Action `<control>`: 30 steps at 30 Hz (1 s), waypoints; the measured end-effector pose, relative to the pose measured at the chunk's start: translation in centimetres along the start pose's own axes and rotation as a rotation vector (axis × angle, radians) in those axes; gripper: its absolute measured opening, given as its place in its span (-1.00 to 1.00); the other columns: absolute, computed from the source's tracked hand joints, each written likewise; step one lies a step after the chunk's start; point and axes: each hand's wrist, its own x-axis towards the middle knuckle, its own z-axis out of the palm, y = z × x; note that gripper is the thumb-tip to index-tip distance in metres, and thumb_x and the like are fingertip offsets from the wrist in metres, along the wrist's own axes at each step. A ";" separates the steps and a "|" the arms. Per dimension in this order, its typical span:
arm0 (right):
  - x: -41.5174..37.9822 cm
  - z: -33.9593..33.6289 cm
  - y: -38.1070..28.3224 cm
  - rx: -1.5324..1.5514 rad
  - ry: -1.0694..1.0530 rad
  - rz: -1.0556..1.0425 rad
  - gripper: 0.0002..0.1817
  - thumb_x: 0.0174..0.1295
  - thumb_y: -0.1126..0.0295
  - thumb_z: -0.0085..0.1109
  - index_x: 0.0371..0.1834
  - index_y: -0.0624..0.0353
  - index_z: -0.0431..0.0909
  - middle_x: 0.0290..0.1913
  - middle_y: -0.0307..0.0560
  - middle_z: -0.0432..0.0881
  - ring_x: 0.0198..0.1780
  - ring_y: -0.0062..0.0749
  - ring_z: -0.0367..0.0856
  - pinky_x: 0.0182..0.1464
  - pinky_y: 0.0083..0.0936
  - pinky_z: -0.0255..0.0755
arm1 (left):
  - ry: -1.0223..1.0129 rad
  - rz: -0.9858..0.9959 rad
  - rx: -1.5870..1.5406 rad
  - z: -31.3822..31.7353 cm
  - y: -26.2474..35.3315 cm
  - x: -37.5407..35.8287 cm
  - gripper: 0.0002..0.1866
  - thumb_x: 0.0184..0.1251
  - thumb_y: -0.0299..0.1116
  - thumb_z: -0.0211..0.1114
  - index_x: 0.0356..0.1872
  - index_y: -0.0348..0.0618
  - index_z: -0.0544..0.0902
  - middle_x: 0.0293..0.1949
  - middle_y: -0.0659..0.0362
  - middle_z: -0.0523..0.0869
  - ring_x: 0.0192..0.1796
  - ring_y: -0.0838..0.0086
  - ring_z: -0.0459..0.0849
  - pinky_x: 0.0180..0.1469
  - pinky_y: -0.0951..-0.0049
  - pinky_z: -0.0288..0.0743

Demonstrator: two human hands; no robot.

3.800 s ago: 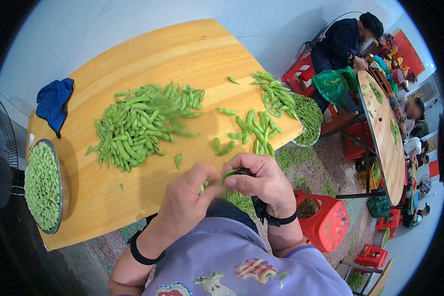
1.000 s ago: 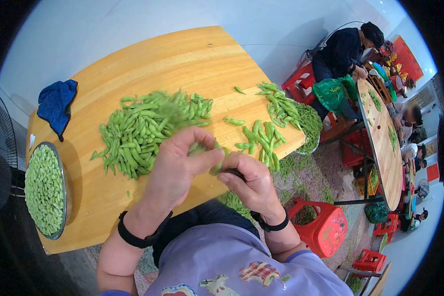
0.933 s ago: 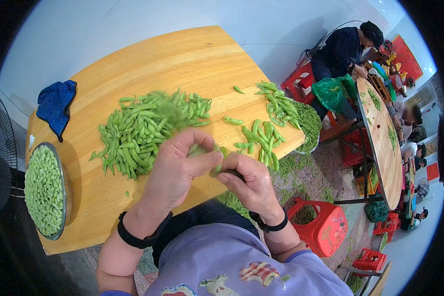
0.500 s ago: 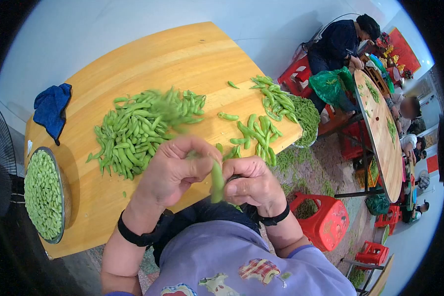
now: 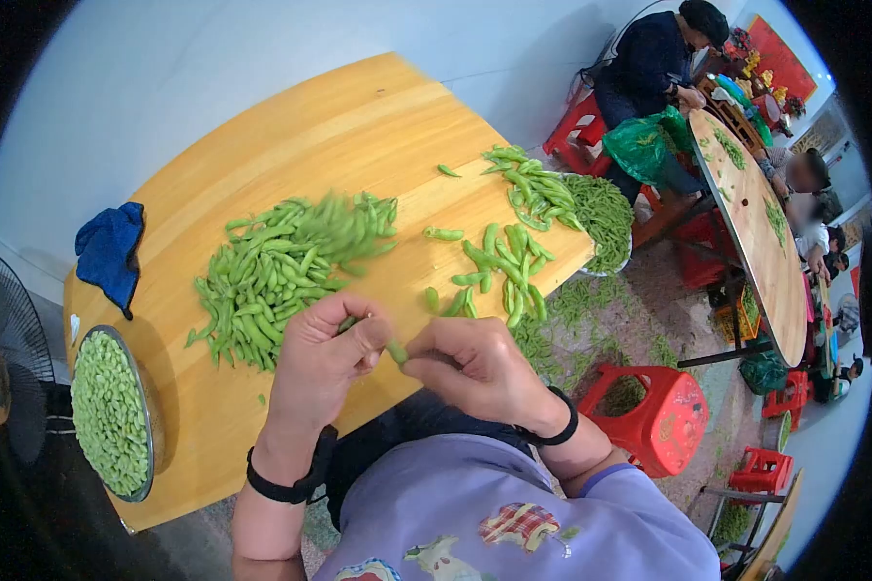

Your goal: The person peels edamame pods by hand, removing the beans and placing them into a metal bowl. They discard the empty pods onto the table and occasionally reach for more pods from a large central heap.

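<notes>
My left hand (image 5: 331,353) pinches a green soybean pod (image 5: 396,351), whose end sticks out between thumb and fingers toward the right. Close against that end is my right hand (image 5: 477,368), its fingers curled and thumb pressed in. Something thin and dark shows within the right fingers, too small to name. Beyond my left hand lies a big heap of soybean pods (image 5: 262,281), blurred at its upper right part. Several loose pods (image 5: 504,261) lie past my right hand on the wooden table (image 5: 358,126).
A metal bowl (image 5: 151,426) full of shelled beans stands at the left, near a blue cloth (image 5: 109,254) and a fan (image 5: 10,320). More pods lie at the right edge, beside a container of green scraps (image 5: 601,223). A red stool (image 5: 664,421) stands right; other people sit around another table (image 5: 756,242).
The pod between my hands has shifted from hanging upright to pointing right, with less of it showing. My right hand has turned and lowered slightly. The whole view has shifted a little.
</notes>
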 end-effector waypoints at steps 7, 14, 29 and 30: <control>-0.3 -1.1 0.3 1.309 -0.363 0.620 -0.86 0.14 0.43 0.16 -0.36 0.30 0.52 -0.64 -0.30 0.41 -0.72 -0.77 0.21 -0.71 -0.80 0.00 | -0.312 0.119 -0.363 0.3 -1.6 0.6 -0.85 0.09 -0.36 0.32 -0.44 -0.20 0.55 -0.52 0.20 0.59 -0.62 0.69 0.33 -0.61 0.74 0.11; 0.0 -1.1 -1.2 0.579 -0.067 0.577 -0.90 0.17 0.47 0.10 -0.38 0.28 0.52 -0.61 -0.29 0.45 -0.69 -0.72 0.30 -0.67 -0.77 0.10 | -0.059 0.057 -0.071 0.8 -0.8 -0.2 -0.81 0.09 -0.31 0.35 -0.41 -0.19 0.57 -0.52 0.27 0.55 -0.53 0.70 0.40 -0.49 0.73 0.26; 1.3 0.6 1.1 0.967 0.125 0.691 -0.88 0.18 0.44 0.12 -0.38 0.30 0.50 -0.64 -0.27 0.44 -0.74 -0.75 0.24 -0.73 -0.76 0.08 | 0.133 -0.033 -0.307 0.6 -2.9 -0.1 -0.93 0.26 -0.46 0.14 -0.27 -0.17 0.55 -0.49 0.32 0.56 -0.53 0.77 0.40 -0.57 0.74 0.19; 1.5 1.1 0.8 0.967 0.113 0.691 -0.88 0.18 0.44 0.12 -0.38 0.30 0.50 -0.64 -0.27 0.44 -0.74 -0.75 0.24 -0.73 -0.76 0.08 | 0.168 -0.058 -0.308 0.7 -2.6 -0.1 -0.92 0.28 -0.46 0.10 -0.25 -0.18 0.53 -0.51 0.34 0.53 -0.54 0.78 0.37 -0.60 0.74 0.15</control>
